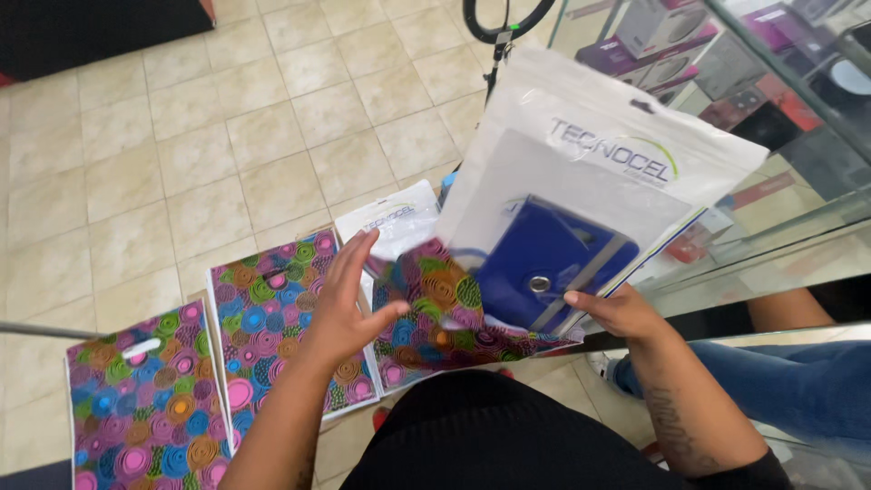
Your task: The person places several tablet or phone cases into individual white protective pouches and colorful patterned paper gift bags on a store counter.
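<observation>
My right hand (619, 311) grips the lower edge of a large clear plastic package (599, 159) with a blue case (549, 259) inside it, held up over the floor. The package's bottom sits partly inside a colourful swirl-patterned bag (435, 313) in front of me. My left hand (349, 299) is spread open against that bag's left edge, thumb pointing right toward it. A smaller white plastic package (399, 218) shows just behind the left hand.
Two more swirl-patterned bags (259, 318) (145, 408) lie flat at the lower left. Beige floor tiles (181, 136) stretch beyond. A glass display case (780, 100) with boxed goods stands at the right. A ring-light stand (497, 36) rises at top centre.
</observation>
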